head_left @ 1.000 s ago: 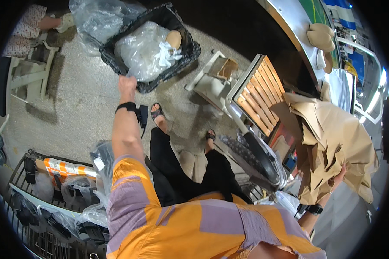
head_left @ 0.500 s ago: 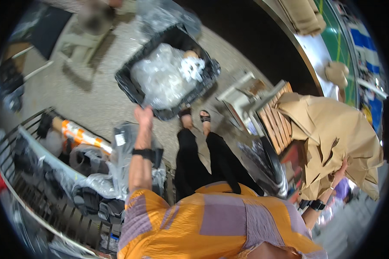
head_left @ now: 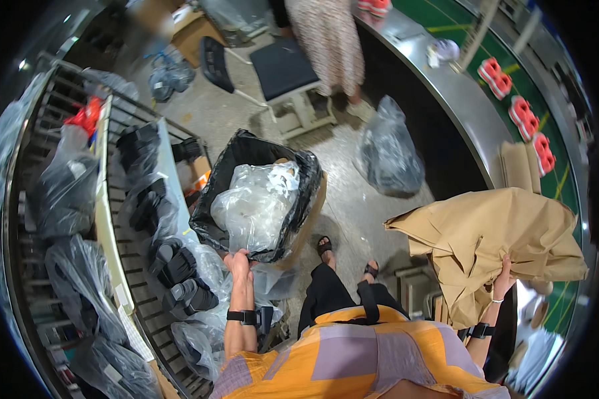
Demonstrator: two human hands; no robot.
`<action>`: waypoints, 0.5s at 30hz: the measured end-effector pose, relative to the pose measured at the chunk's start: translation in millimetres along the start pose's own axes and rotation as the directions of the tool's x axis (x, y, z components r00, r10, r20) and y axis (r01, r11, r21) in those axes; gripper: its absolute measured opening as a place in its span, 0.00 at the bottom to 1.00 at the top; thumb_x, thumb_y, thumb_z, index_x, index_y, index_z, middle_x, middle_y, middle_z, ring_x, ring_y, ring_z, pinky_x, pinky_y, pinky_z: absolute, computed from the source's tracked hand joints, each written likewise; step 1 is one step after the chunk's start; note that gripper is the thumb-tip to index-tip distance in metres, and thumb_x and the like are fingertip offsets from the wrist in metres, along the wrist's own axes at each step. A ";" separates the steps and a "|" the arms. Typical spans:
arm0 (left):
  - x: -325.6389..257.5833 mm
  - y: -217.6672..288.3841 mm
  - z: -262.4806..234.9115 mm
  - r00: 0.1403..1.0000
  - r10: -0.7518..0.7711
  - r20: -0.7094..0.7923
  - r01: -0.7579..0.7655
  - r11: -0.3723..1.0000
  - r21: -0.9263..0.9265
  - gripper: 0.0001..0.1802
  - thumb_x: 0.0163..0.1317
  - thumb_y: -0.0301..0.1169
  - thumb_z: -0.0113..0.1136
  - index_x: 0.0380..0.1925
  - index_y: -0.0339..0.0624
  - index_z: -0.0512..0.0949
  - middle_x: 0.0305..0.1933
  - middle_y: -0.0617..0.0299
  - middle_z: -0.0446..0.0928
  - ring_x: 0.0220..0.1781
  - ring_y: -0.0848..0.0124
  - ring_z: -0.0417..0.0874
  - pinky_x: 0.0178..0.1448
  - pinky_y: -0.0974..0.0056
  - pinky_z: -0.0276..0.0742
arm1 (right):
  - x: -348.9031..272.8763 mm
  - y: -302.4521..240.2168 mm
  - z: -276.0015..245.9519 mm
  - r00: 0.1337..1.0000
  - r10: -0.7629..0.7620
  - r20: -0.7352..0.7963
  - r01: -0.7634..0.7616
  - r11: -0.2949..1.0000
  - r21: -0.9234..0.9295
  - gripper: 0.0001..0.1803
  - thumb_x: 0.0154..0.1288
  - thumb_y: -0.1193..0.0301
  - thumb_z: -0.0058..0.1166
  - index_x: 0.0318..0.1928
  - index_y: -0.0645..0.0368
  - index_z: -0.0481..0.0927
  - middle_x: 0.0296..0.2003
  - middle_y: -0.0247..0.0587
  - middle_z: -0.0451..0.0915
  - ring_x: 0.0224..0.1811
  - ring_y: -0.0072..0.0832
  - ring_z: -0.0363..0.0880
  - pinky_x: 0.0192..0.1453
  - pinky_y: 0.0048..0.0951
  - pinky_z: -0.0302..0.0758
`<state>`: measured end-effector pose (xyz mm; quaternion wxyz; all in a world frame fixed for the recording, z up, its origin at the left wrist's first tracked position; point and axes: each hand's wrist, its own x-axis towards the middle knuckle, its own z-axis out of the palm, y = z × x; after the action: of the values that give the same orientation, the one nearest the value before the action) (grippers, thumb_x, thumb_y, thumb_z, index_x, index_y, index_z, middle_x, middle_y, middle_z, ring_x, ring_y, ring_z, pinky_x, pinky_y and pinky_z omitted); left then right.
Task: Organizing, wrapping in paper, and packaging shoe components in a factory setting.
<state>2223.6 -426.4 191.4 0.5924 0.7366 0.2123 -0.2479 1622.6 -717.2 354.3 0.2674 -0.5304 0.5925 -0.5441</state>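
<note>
My left hand (head_left: 239, 262) is closed on the near rim of a box-shaped bin lined with a black plastic bag (head_left: 209, 199). Crumpled clear plastic wrap (head_left: 256, 206) fills the bin. Off to the right, a large bundle of crumpled brown paper (head_left: 472, 233) hangs from my right hand (head_left: 504, 276), whose fingers are closed on its lower side. The paper is torn and creased, and it covers part of the workbench edge behind it.
Along the left runs a metal rack (head_left: 113, 266) holding bagged dark shoes. Ahead are a black chair (head_left: 286, 70), a standing person (head_left: 326, 43) and a grey plastic bag (head_left: 389, 149) on the floor. A curved metal-edged line (head_left: 459, 100) bounds the right, with red shoes (head_left: 525, 118) beyond.
The view has turned and moved along the floor: the wooden-slatted stool has left the picture, and the chair and person have come in. Bin and paper have travelled with my hands.
</note>
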 end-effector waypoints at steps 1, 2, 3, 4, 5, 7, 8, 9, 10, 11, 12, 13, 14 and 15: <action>13.0 11.7 -15.8 0.998 -0.061 -0.022 0.060 0.996 -0.069 0.14 0.45 0.20 0.54 0.35 0.26 0.71 0.34 0.49 0.75 0.25 0.61 0.79 0.15 0.62 0.74 | -8.8 -20.4 13.2 1.000 -0.027 0.010 0.027 1.000 0.013 0.25 0.60 0.75 0.56 0.57 0.69 0.66 0.52 0.42 0.72 0.50 0.26 0.71 0.56 0.28 0.68; 28.3 18.6 -28.7 0.998 -0.056 0.034 0.061 0.986 -0.154 0.12 0.46 0.20 0.54 0.31 0.24 0.69 0.31 0.49 0.75 0.21 0.61 0.78 0.14 0.63 0.73 | -12.0 -36.3 24.4 0.998 -0.049 0.032 0.049 0.999 0.009 0.25 0.60 0.75 0.56 0.57 0.69 0.67 0.52 0.42 0.73 0.49 0.26 0.71 0.56 0.28 0.68; 46.2 29.6 -43.8 0.998 -0.050 0.038 0.057 0.982 -0.180 0.12 0.46 0.20 0.54 0.31 0.24 0.69 0.31 0.49 0.75 0.21 0.61 0.78 0.14 0.63 0.73 | -23.6 -62.4 48.9 0.997 -0.061 0.049 0.060 0.998 0.008 0.24 0.60 0.75 0.56 0.56 0.69 0.67 0.52 0.42 0.73 0.49 0.26 0.71 0.56 0.28 0.68; 64.6 41.6 -56.9 0.995 -0.095 0.042 0.102 0.971 -0.215 0.11 0.46 0.20 0.54 0.31 0.25 0.69 0.30 0.49 0.74 0.19 0.62 0.77 0.13 0.63 0.72 | -37.5 -90.3 73.0 0.992 -0.119 0.039 0.120 0.993 -0.017 0.25 0.60 0.74 0.57 0.56 0.69 0.67 0.51 0.43 0.73 0.49 0.27 0.72 0.56 0.28 0.68; 78.9 53.4 -72.8 0.988 -0.149 0.048 0.156 0.958 -0.241 0.11 0.46 0.20 0.54 0.30 0.25 0.69 0.28 0.50 0.74 0.17 0.62 0.76 0.12 0.64 0.72 | -51.3 -111.3 87.4 0.990 -0.135 0.039 0.136 0.991 -0.015 0.25 0.60 0.74 0.57 0.56 0.69 0.67 0.51 0.43 0.73 0.49 0.27 0.72 0.56 0.28 0.68; 109.2 84.2 -88.0 0.986 -0.165 0.022 0.164 0.937 -0.309 0.09 0.45 0.19 0.53 0.28 0.25 0.68 0.23 0.51 0.74 0.12 0.63 0.74 0.11 0.64 0.70 | -76.0 -147.4 120.8 0.994 -0.099 0.043 0.104 0.988 -0.115 0.28 0.59 0.73 0.58 0.57 0.69 0.65 0.52 0.44 0.72 0.50 0.27 0.71 0.57 0.29 0.67; 123.9 98.1 -88.2 0.985 -0.152 0.077 0.169 0.928 -0.331 0.08 0.45 0.19 0.52 0.27 0.26 0.67 0.22 0.50 0.73 0.11 0.62 0.73 0.10 0.65 0.68 | -87.1 -162.9 148.4 0.977 -0.213 0.008 0.212 0.967 -0.139 0.30 0.59 0.72 0.59 0.59 0.69 0.63 0.54 0.45 0.70 0.52 0.28 0.69 0.58 0.30 0.66; 138.6 116.2 -84.6 0.983 -0.132 0.125 0.169 0.918 -0.360 0.07 0.45 0.18 0.52 0.25 0.26 0.67 0.20 0.50 0.73 0.10 0.62 0.72 0.10 0.65 0.67 | -95.7 -177.2 182.7 0.975 -0.220 0.013 0.218 0.956 -0.196 0.31 0.59 0.72 0.59 0.60 0.68 0.62 0.56 0.45 0.68 0.54 0.28 0.68 0.60 0.30 0.65; 146.6 133.6 -71.6 0.989 -0.120 0.089 0.147 0.885 -0.441 0.06 0.44 0.18 0.50 0.23 0.27 0.65 0.19 0.49 0.72 0.09 0.62 0.71 0.09 0.66 0.64 | -96.8 -183.9 205.4 0.982 -0.187 0.036 0.190 0.975 -0.115 0.32 0.59 0.73 0.59 0.61 0.67 0.61 0.57 0.45 0.67 0.55 0.29 0.68 0.60 0.30 0.65; 161.8 154.3 -64.5 0.983 -0.118 0.144 0.168 0.894 -0.416 0.05 0.44 0.18 0.50 0.22 0.27 0.65 0.21 0.48 0.72 0.10 0.62 0.70 0.09 0.65 0.62 | -99.9 -184.8 232.3 0.987 -0.150 0.058 0.151 0.988 -0.026 0.33 0.59 0.73 0.59 0.62 0.66 0.59 0.57 0.45 0.67 0.55 0.29 0.68 0.60 0.30 0.65; 171.7 168.6 -71.0 0.989 -0.124 0.086 0.149 0.898 -0.413 0.06 0.44 0.18 0.51 0.22 0.27 0.65 0.21 0.47 0.72 0.09 0.62 0.70 0.09 0.65 0.63 | -121.4 -211.5 250.6 0.988 -0.145 0.058 0.147 0.989 -0.031 0.33 0.59 0.73 0.59 0.62 0.66 0.59 0.57 0.45 0.67 0.55 0.29 0.68 0.60 0.30 0.65; 183.9 183.4 -77.1 0.991 -0.129 0.028 0.129 0.904 -0.408 0.06 0.43 0.18 0.51 0.22 0.28 0.65 0.21 0.47 0.72 0.09 0.63 0.70 0.09 0.65 0.63 | -145.4 -242.9 267.7 0.987 -0.138 0.084 0.138 0.990 0.012 0.34 0.59 0.73 0.59 0.63 0.65 0.58 0.57 0.45 0.67 0.55 0.29 0.68 0.60 0.30 0.65; 210.1 196.1 -68.5 0.994 -0.107 0.028 0.109 0.891 -0.441 0.06 0.43 0.18 0.51 0.22 0.28 0.65 0.21 0.47 0.72 0.09 0.63 0.70 0.09 0.65 0.63 | -151.8 -262.3 302.9 0.980 -0.165 0.113 0.155 0.983 0.094 0.35 0.59 0.73 0.59 0.64 0.64 0.56 0.58 0.44 0.66 0.56 0.29 0.67 0.60 0.29 0.65; 234.2 199.6 -60.0 0.993 -0.116 -0.019 0.097 0.903 -0.418 0.07 0.43 0.18 0.52 0.23 0.27 0.65 0.23 0.47 0.72 0.10 0.62 0.71 0.10 0.64 0.63 | -154.3 -273.3 328.5 0.977 -0.181 0.110 0.168 0.979 0.112 0.35 0.59 0.73 0.59 0.64 0.64 0.56 0.58 0.44 0.66 0.56 0.29 0.67 0.60 0.29 0.65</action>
<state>2535.8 -404.8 210.7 0.7167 0.5858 0.3128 -0.2128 2054.0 -651.5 480.8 0.2805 -0.5976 0.4978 -0.5624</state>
